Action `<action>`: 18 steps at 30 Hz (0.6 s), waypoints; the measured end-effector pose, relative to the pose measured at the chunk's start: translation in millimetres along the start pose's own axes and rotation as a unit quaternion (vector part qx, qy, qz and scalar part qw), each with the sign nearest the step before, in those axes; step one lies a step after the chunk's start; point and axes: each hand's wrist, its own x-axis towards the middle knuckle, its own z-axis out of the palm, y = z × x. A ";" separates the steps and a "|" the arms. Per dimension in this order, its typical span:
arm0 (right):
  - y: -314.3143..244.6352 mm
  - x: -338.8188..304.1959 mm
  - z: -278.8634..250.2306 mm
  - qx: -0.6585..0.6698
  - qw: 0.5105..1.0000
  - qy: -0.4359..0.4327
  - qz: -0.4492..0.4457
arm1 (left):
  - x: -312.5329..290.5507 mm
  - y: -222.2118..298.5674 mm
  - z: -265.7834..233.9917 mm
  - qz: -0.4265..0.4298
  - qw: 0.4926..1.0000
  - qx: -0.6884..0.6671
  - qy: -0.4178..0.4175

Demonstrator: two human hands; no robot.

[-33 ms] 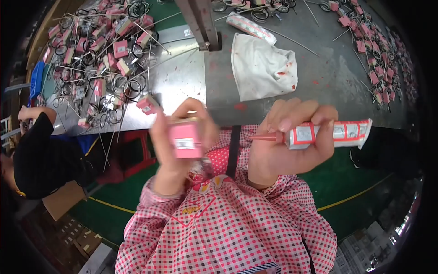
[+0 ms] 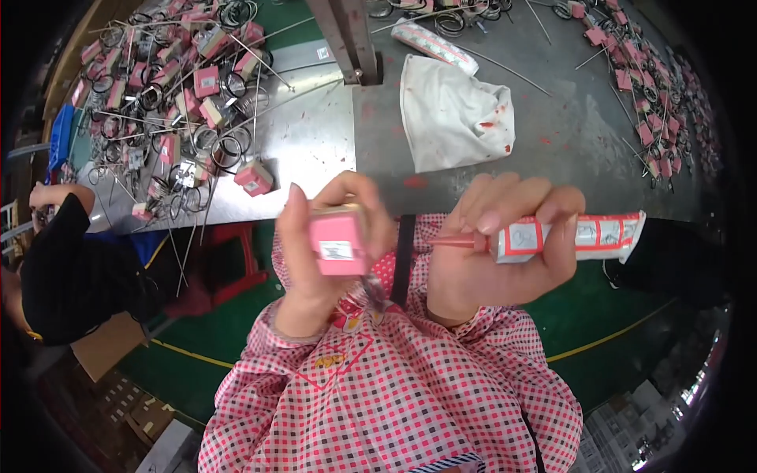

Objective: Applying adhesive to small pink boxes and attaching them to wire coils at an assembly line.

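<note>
My left hand (image 2: 303,268) grips a small pink box-shaped part (image 2: 337,244) with a white label, thumb raised along its left side. A blurred coil of thin wire (image 2: 369,296) hangs under it. My right hand (image 2: 505,256) is wrapped round a white and red squeeze tube (image 2: 599,236), held sideways. Its tapered red nozzle (image 2: 457,241) points left toward the pink part, a gap apart from it. Both hands are raised before the near edge of the bench. A similar pink part (image 2: 254,180) lies on the metal just beyond my left hand.
A heap of pink parts (image 2: 206,82) with coiled wires and thin rods covers the left of the bench; another pile (image 2: 646,118) lies at the right. A red-stained white cloth (image 2: 453,118) and a rolled tube (image 2: 434,47) lie beside a steel post (image 2: 347,39). Another person (image 2: 79,268) sits at left.
My left hand has shifted a little to the right with the pink part, closer to the nozzle. My right hand and the tube have barely moved.
</note>
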 end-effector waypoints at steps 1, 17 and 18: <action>-0.3 -2.3 0.3 -0.006 1.000 0.001 0.006 | -1.4 -4.1 4.9 -0.010 1.000 -0.001 -0.003; 6.4 -6.3 15.8 -0.003 0.990 -0.136 0.026 | 6.8 7.4 16.3 -0.126 0.991 -0.053 0.012; 6.6 -6.3 16.4 -0.005 0.991 -0.135 0.024 | 6.9 7.8 16.4 -0.130 0.990 -0.053 0.012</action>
